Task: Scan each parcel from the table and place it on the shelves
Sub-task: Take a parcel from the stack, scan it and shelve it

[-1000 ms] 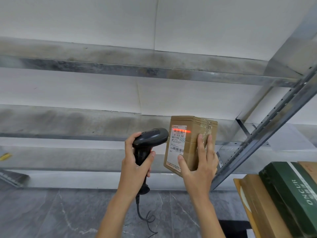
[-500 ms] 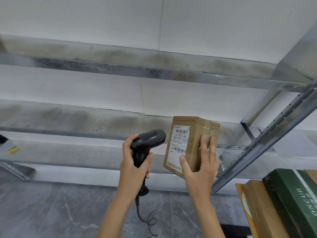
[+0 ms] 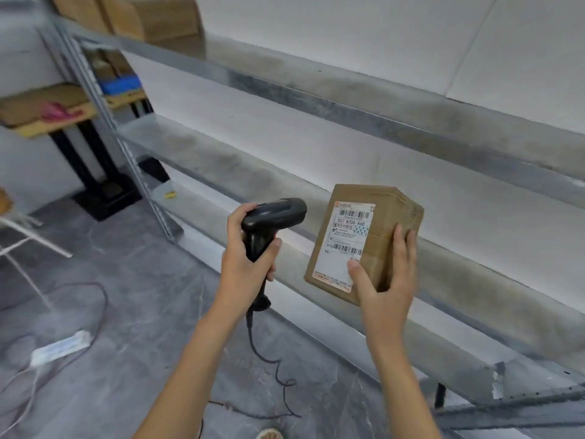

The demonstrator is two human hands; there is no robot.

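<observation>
The right hand (image 3: 384,280) grips a small brown cardboard parcel (image 3: 370,236), rectangular and taped along its seams, held upright in the air in front of the middle shelf; its thumb rests on the white barcode label (image 3: 345,242). The left hand (image 3: 245,258) is wrapped round the handle of a matte black pistol-shaped scanner (image 3: 272,217), whose coiled cable hangs to the floor. Behind stand dull, smudged galvanised metal shelves (image 3: 316,90) against a white wall. The floor (image 3: 142,312) is grey marbled tile. More cardboard boxes (image 3: 152,17) sit on the top shelf.
</observation>
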